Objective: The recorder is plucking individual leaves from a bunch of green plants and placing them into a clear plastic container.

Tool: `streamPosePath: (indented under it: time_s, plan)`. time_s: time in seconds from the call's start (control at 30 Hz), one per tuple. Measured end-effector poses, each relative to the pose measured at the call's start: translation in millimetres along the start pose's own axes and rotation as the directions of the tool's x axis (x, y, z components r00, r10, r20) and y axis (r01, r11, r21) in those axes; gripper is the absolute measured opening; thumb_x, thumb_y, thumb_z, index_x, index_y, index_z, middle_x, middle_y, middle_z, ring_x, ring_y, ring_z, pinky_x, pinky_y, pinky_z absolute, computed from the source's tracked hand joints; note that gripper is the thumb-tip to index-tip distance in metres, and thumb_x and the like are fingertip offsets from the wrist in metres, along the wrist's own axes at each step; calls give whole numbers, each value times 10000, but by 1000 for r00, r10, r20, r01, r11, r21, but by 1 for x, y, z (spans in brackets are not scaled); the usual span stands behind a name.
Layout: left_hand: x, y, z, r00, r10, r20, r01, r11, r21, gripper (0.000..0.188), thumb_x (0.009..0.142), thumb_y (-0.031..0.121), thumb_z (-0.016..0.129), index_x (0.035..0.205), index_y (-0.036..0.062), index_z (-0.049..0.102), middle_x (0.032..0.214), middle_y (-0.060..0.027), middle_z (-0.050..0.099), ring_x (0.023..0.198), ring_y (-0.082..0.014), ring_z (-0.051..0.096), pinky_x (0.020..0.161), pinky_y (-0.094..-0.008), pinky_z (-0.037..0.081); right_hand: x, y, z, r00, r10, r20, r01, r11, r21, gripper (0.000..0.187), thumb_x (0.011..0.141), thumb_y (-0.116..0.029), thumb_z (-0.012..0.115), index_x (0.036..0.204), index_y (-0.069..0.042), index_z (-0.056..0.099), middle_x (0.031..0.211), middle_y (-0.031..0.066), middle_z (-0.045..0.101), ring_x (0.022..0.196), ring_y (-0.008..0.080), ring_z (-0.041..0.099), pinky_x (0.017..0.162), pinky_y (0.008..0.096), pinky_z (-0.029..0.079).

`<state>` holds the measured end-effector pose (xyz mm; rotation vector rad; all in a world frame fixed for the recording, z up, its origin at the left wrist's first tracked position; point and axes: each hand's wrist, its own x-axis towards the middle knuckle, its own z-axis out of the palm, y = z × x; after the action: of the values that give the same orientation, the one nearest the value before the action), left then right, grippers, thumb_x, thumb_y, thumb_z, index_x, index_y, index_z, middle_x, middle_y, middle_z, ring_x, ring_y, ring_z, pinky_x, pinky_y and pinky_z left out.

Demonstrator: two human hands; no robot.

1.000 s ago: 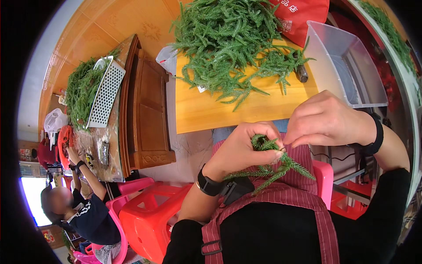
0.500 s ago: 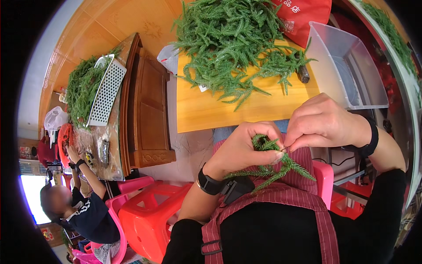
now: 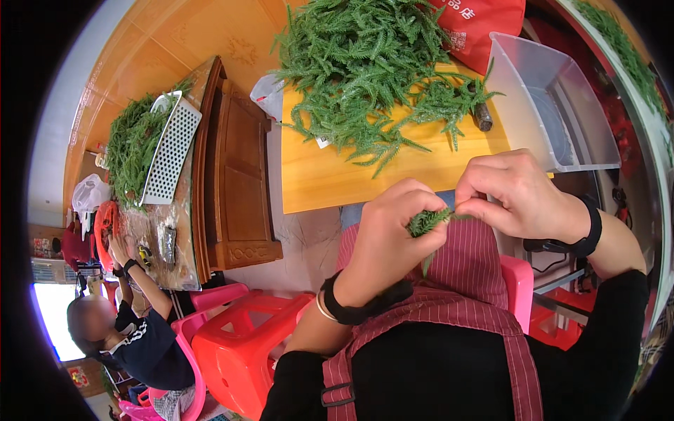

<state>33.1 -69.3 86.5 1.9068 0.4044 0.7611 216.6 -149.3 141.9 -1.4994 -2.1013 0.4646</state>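
Observation:
My left hand (image 3: 390,235) is closed around a green needle-leaved sprig (image 3: 425,222), held above my lap. Much of the sprig is hidden behind the fingers; a bit of green hangs below them. My right hand (image 3: 518,193) pinches the sprig's end just to the right of the left thumb. Beyond both hands, a large heap of similar green sprigs (image 3: 358,77) covers the far part of a yellow wooden tabletop (image 3: 330,186). A short dark brown rod (image 3: 482,117) lies by the heap's right edge.
A clear plastic bin (image 3: 540,105) stands right of the tabletop, beside a red bag (image 3: 484,28). At left, another person (image 3: 151,344) works at a brown cabinet-table (image 3: 242,175) with a white perforated basket (image 3: 172,151) and more greenery. A red stool (image 3: 239,358) is at my left.
My left hand has turned, and its fingers now cover more of the sprig; the branches that spread below it are mostly out of sight. My right hand stays close, pinching its end.

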Motion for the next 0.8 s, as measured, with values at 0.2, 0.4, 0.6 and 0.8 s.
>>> streamPosePath:
  time_s: [0.2,0.4,0.6,0.8]
  plan:
    - [-1,-9,-3,984,-102,147,142,944,-298,122,674,-32,656,781,8,613,811,-45,596,763,-119,559,699,-243,433,-5,1,-8,987,99,124,-140,909,393,143,771,-104,698,877,-34,635,746,37,629,659,124,619,525,246,440]
    - [-1,-8,-6,956,-134,259,246,847,-471,123,684,-47,641,787,10,604,816,-49,583,771,-119,546,702,-242,426,-16,8,15,963,240,119,-246,621,744,170,793,-84,682,929,5,629,800,49,630,725,96,615,612,208,468]
    - [-1,-13,-3,955,-110,276,237,844,-481,133,684,-50,648,786,13,589,812,-36,566,758,-110,530,690,-234,414,-22,8,35,954,263,146,-235,352,906,160,824,-99,644,946,2,616,846,39,569,662,64,516,587,191,413]
    - [1,-12,-1,954,-121,276,245,843,-478,143,684,-45,662,791,16,589,806,-27,554,759,-104,514,691,-233,397,-25,11,53,952,276,131,-186,183,965,99,868,-108,601,936,-36,605,790,-28,572,641,17,464,566,171,372]
